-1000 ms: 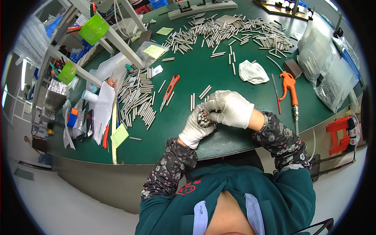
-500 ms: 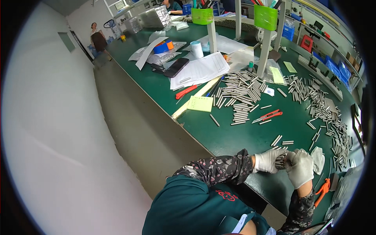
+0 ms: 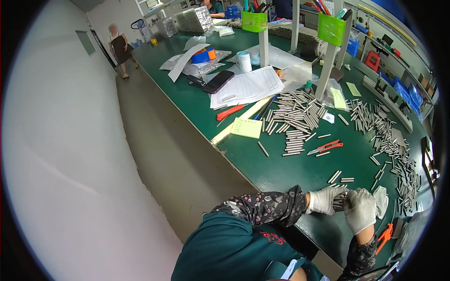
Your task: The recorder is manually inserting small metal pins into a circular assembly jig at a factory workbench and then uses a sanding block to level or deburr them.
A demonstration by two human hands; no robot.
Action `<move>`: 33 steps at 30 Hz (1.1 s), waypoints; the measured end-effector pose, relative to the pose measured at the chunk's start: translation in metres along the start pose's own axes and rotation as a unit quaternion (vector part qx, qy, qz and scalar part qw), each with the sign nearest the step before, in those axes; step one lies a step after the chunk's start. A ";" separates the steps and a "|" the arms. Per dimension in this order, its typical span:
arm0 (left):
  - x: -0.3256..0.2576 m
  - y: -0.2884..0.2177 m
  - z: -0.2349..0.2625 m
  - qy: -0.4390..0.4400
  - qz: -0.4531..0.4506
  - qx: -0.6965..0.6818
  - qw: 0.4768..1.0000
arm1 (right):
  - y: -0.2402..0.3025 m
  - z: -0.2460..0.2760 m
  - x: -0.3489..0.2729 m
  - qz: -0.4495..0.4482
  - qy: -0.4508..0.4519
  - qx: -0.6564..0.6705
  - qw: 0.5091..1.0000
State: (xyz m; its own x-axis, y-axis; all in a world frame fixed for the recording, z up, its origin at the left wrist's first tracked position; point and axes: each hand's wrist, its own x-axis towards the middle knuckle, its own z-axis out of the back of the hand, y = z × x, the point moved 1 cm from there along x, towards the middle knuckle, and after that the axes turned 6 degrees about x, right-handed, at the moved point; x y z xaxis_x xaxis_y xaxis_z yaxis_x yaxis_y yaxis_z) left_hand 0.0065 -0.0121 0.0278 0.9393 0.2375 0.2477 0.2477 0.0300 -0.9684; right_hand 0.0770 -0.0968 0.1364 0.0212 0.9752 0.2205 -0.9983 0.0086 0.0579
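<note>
Metal rods (image 3: 338,199), short and held as an upright-looking bundle, sit in the left hand (image 3: 321,201), its white-gloved fingers wrapped around them just above the near edge of the green workbench (image 3: 281,174). Against the bundle's other side is the right hand (image 3: 360,210), gloved too, its fingers curled in; whether it pinches a rod I can't tell from this angle, as its back hides the fingertips. Just beside that hand lies a crumpled white cloth (image 3: 381,200), and nearer the bench edge an orange air gun (image 3: 385,237). A few loose rods (image 3: 334,176) rest just beyond the left hand. Farther off, a red utility knife (image 3: 331,146) lies near a heap of rods (image 3: 295,112), while a wider scatter of rods (image 3: 396,145) spreads along the bench's right side. Over to the left are a yellow notepad (image 3: 246,127), a red-handled tool (image 3: 229,112), printed sheets (image 3: 251,86) and a black phone (image 3: 219,82) on their edge. Two green pen holders (image 3: 331,29) hang on the white rack posts (image 3: 326,72). Beyond the bench's far left end, someone (image 3: 120,49) stands in the aisle.
</note>
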 end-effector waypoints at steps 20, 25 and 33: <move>-0.001 -0.003 0.002 0.011 0.036 0.002 0.999 | -0.002 0.012 -0.001 -0.024 0.009 0.024 0.999; -0.001 -0.005 0.003 0.008 0.031 0.020 0.999 | 0.000 0.016 0.001 -0.028 0.010 0.029 0.999; -0.003 0.002 0.001 -0.002 -0.002 -0.009 1.000 | -0.006 0.000 -0.002 -0.015 -0.015 0.183 0.983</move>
State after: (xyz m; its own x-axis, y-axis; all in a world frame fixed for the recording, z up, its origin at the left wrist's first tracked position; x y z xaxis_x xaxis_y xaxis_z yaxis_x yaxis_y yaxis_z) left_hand 0.0037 -0.0123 0.0250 0.9374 0.2421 0.2504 0.2547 0.0139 -0.9669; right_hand 0.0833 -0.0987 0.1357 0.0569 0.9689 0.2410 -0.9111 -0.0483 0.4092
